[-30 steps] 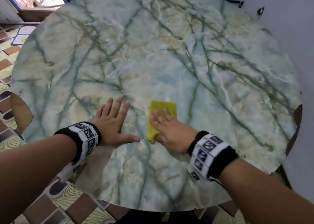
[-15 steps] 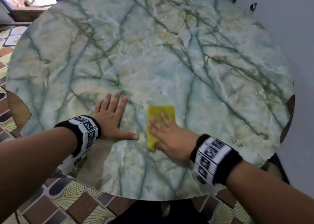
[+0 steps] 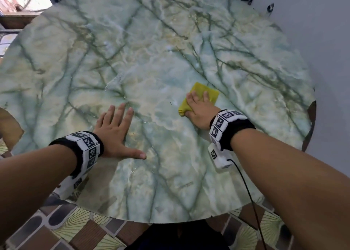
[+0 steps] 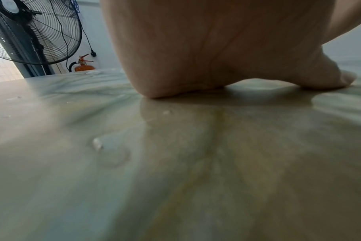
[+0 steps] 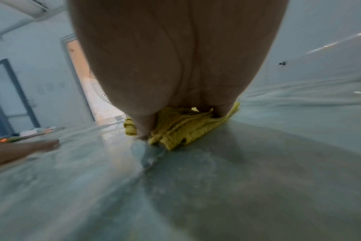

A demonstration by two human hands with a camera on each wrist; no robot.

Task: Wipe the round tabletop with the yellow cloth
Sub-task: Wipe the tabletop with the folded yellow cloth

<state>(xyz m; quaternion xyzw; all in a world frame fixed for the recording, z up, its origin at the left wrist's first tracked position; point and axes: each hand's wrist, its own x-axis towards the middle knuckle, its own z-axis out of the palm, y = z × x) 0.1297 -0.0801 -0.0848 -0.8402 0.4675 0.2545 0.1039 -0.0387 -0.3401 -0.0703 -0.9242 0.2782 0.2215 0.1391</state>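
The round tabletop (image 3: 170, 50) is green-veined marble and fills most of the head view. A folded yellow cloth (image 3: 208, 93) lies on it right of centre. My right hand (image 3: 197, 107) lies flat on the cloth with straight fingers, pressing it to the marble; the right wrist view shows the palm on the bunched cloth (image 5: 181, 132). My left hand (image 3: 115, 128) rests flat on the tabletop to the left, fingers spread and holding nothing. In the left wrist view its palm (image 4: 196, 57) bears on the wet marble (image 4: 175, 163).
A white wall (image 3: 325, 60) stands close behind the table's right edge. Patterned floor tiles (image 3: 66, 229) show below the near edge. A standing fan (image 4: 31, 32) and an orange fire extinguisher (image 4: 83, 66) stand beyond the table's far side. Water beads lie on the marble.
My right hand has slid the yellow cloth to the right and farther from me across the tabletop. The left hand has stayed planted in the same spot.
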